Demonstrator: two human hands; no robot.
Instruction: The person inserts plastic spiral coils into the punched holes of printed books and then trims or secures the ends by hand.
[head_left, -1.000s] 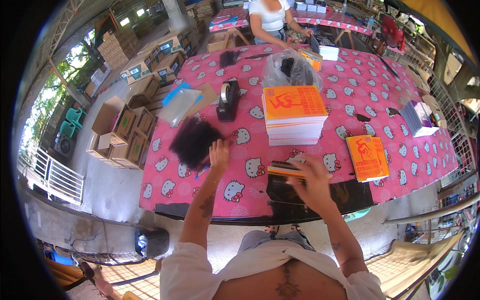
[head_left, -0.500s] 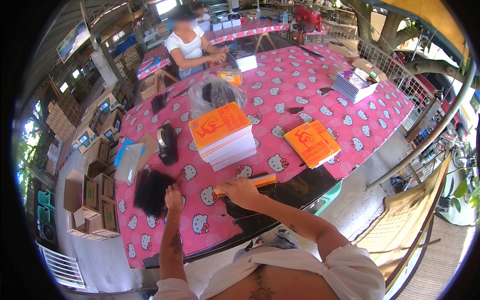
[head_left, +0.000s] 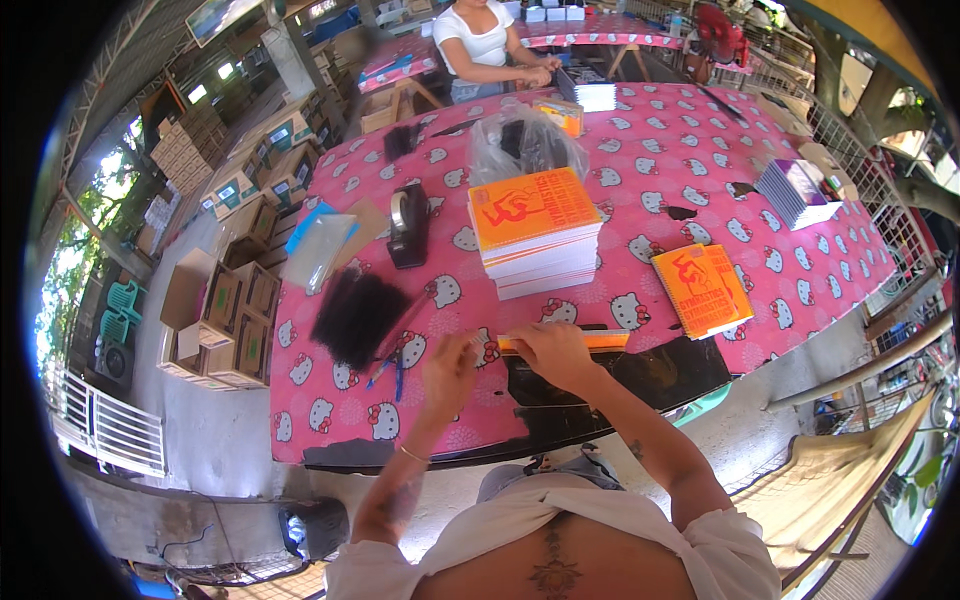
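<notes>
Head view, orange notebook (head_left: 608,341), left end in closed right grip (head_left: 550,352), left grip (head_left: 452,368) blurred, hold unclear

Over on the left of the pink table (head_left: 455,415), a black tape dispenser (head_left: 408,225) stood upright, with a blue sheet (head_left: 308,228) and a clear sleeve (head_left: 330,265) lying just past it! A blue pen (head_left: 399,380) lay nearer the front edge. Up the middle sat a clear plastic bag (head_left: 565,165), dark stuff bunched inside; at the far side, a person (head_left: 478,45) in white stood by a stack of black books (head_left: 590,90), a red fan (head_left: 722,40) off to the right. Purple books (head_left: 800,192) held the right side! And down on the floor, far left: open cartons (head_left: 192,318), green chairs (head_left: 123,310), a white railing (head_left: 100,425).
</notes>
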